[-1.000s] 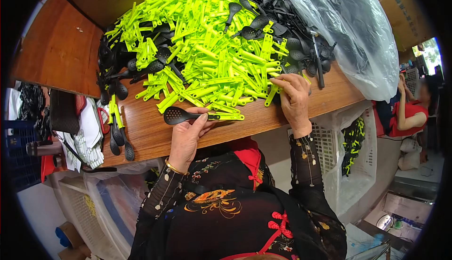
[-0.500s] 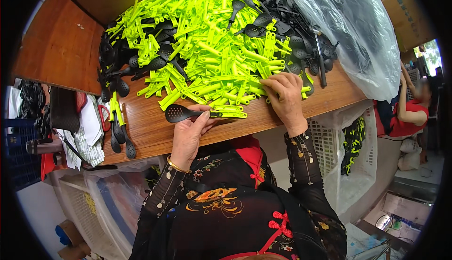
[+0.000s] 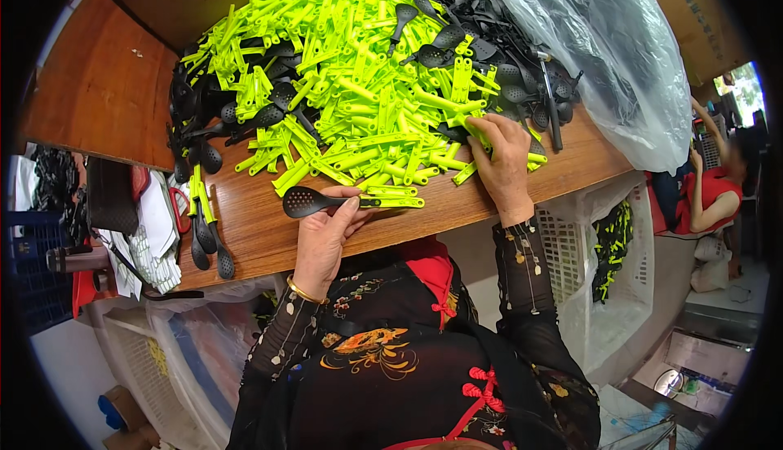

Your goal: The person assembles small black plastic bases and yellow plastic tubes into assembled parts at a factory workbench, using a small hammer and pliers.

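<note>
My left hand point(image 3: 324, 234) pinches a black perforated spoon point(image 3: 303, 202) by its neck, just over the near edge of the table. Its bowl points left, and a lime-green handle point(image 3: 400, 197) extends to the right of my fingers. My right hand point(image 3: 502, 165) is at the right front of a big heap of lime-green handles point(image 3: 351, 67), its fingers closed on one handle point(image 3: 463, 110); the fingertips are partly hidden. Loose black spoons point(image 3: 436, 56) lie among and behind the handles.
A hammer-like tool point(image 3: 550, 103) lies at the heap's right, near a clear plastic sheet point(image 3: 603, 50). Several green-handled spoons point(image 3: 205, 234) rest at the left. White crates point(image 3: 571, 275) flank me below the table point(image 3: 269, 234). A person in red point(image 3: 714, 201) sits at the far right.
My right hand has shifted slightly and closed on a green handle, and handles near its fingers have moved. My left hand still holds the spoon in nearly the same place.
</note>
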A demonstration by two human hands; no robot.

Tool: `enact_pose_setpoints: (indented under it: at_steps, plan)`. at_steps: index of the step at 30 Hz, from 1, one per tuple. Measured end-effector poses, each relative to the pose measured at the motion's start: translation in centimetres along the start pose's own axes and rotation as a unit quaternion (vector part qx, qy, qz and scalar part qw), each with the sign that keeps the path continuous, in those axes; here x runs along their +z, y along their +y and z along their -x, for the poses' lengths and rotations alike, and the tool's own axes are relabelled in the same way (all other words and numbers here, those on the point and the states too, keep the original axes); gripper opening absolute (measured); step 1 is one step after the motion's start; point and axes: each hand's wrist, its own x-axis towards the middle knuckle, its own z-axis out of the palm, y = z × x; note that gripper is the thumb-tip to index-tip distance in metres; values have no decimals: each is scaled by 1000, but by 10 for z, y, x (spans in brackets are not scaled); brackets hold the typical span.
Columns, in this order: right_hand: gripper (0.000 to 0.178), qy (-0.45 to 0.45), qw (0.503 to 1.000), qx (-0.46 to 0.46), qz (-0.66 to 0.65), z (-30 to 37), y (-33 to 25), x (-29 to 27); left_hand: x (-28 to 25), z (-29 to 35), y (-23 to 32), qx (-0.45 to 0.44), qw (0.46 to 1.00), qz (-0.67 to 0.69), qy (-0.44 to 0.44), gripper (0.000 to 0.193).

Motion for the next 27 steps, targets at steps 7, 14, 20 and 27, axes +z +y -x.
enact_pose_setpoints:
  at_steps: [7,14,20,27]
  plan:
    - [30,18,1000,3,-17,4,17,-3,-1,0,-1,-1,1000,-1,-4,20]
    - [32,42,997,-62,-18,-29,18,2,0,1,2,-2,1000,-10,-2,21]
    - [30,-20,982,-157,106,-87,31,15,0,0,0,3,1000,0,-4,20]
    - [16,-16,989,-135,53,-68,34,5,1,-1,2,-2,1000,7,-6,19]
